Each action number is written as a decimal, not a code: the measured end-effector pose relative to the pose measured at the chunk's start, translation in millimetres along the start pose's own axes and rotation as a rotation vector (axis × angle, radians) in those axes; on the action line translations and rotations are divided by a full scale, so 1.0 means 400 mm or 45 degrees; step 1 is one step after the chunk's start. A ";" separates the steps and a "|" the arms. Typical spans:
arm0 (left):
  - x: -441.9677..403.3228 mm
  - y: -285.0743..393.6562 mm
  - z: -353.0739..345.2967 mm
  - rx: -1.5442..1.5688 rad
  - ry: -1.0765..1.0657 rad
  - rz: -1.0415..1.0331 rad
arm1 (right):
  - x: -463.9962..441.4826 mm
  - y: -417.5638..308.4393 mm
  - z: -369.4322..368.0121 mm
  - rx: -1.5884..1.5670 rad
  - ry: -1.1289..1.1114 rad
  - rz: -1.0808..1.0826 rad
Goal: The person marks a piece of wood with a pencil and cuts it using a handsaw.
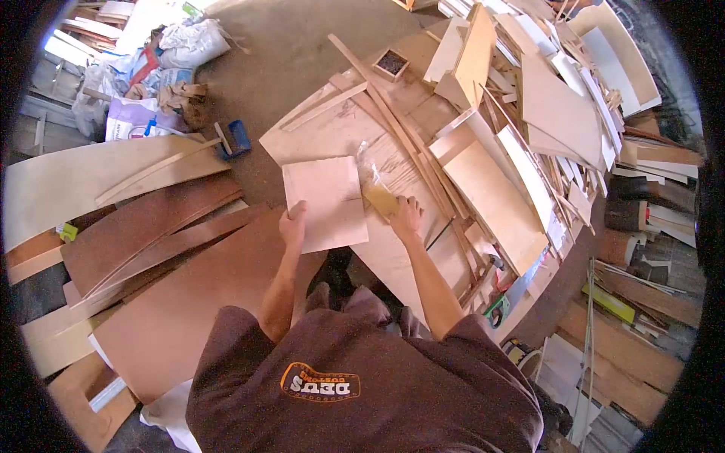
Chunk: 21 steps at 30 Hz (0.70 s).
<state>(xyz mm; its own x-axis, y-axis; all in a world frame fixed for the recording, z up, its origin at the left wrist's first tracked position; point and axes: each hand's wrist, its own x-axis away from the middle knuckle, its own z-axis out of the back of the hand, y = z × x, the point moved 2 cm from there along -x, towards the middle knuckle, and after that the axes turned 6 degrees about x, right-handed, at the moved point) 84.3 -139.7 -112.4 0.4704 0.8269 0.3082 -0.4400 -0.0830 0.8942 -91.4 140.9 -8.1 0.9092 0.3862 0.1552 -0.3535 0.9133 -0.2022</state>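
My left hand (294, 222) grips the lower left edge of a square, pale wooden board (326, 198), thumb on its top face. The board is held over the work table. Just right of it, my right hand (408, 217) is closed on a clear plastic bag with yellow contents (381, 199). The bag's crumpled, see-through end points away from me. Beneath both hands lies a plywood sheet (302, 136) on the table.
Long wood strips (408, 143) cross the table, near a small box of dark bits (390, 65). Offcuts (555, 113) pile up on the right, with a green-handled saw (496, 311) closer in. Brown panels (196, 302) lie left. A blue dustpan (238, 138) and bags (140, 117) are farther off.
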 end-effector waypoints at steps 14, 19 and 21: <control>0.177 0.220 -0.156 -0.994 -0.796 -0.975 | 0.150 -0.164 -0.032 -0.438 0.119 -0.001; 0.195 0.208 -0.192 -0.986 -0.763 -1.116 | 0.130 -0.217 -0.036 -0.195 -0.415 -0.229; 0.189 0.212 -0.192 -0.949 -0.760 -1.032 | 0.133 -0.220 -0.080 -0.017 -0.141 -0.049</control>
<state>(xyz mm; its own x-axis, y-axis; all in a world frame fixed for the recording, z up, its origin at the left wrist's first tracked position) 23.6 -41.5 -38.3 0.9950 0.0961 0.0290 -0.0960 0.8271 0.5539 -4.9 76.8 -12.9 0.8920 0.3633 0.2690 -0.3150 0.9263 -0.2066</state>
